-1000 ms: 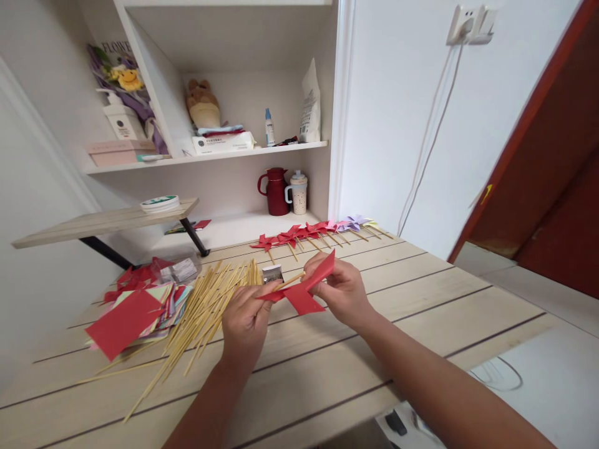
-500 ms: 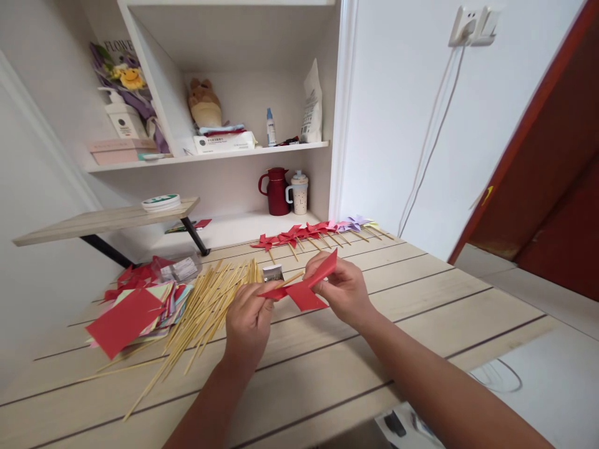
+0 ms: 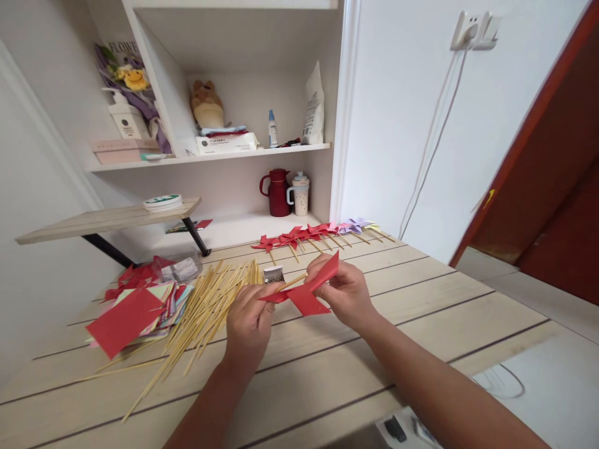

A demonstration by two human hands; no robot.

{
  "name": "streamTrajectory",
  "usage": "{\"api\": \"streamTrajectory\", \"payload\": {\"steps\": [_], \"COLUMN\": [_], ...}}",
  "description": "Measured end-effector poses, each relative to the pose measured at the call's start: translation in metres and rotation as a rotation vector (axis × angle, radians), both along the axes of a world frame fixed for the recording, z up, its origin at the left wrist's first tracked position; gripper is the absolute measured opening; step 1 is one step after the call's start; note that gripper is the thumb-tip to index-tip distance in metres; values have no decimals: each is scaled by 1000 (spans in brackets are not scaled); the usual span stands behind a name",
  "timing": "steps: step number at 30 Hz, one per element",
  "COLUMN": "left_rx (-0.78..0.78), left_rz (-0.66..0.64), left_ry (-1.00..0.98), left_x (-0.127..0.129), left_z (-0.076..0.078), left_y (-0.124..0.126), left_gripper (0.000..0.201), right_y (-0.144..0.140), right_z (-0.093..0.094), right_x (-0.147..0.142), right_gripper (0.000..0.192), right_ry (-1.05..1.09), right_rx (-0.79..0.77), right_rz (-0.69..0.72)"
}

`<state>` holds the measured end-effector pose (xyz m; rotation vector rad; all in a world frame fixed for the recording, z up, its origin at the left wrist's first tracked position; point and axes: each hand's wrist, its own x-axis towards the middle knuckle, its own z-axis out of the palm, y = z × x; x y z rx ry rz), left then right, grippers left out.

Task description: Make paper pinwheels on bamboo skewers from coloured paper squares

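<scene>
We see both hands meeting over the counter (image 3: pixel 421 293), just right of the heap of bamboo sticks (image 3: pixel 201 315), which we use as landmark. The left hand (image 3: pixel 248 324) has its grip pinched narrow on the near end of one stick (image 3: pixel 291 282) and the left tip of the red paper pinwheel (image 3: pixel 304 293). The right hand (image 3: pixel 344 293) pinches the pinwheel's upper right blade, grip closed on paper. The pinwheel sits between the two grips, held off the counter, right of the heap. The stick's long axis runs up and to the right from the left grip, its far tip close by the right hand's fingers. We judge the left hand nearer the stick and the right nearer the paper centre. Left of the heap lies a stack of coloured paper squares (image 3: pixel 126 318); beyond it, a row of finished pinwheels (image 3: pixel 309 234), and a small box (image 3: pixel 273 274) at the heap's far right edge.
</scene>
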<state>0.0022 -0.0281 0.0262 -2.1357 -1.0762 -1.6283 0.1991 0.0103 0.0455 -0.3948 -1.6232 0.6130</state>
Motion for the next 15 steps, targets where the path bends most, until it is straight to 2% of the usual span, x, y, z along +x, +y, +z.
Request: {"api": "streamTrajectory", "payload": {"steps": [15], "left_rx": [15], "left_rz": [-66], "left_ry": [0], "left_x": [1], "left_z": [2], "left_y": [-1], "left_gripper": [32], "right_y": [1], "right_z": [0], "right_x": [0], "right_gripper": [14], "right_ry": [9], "right_rx": [18], "right_rz": [27]}}
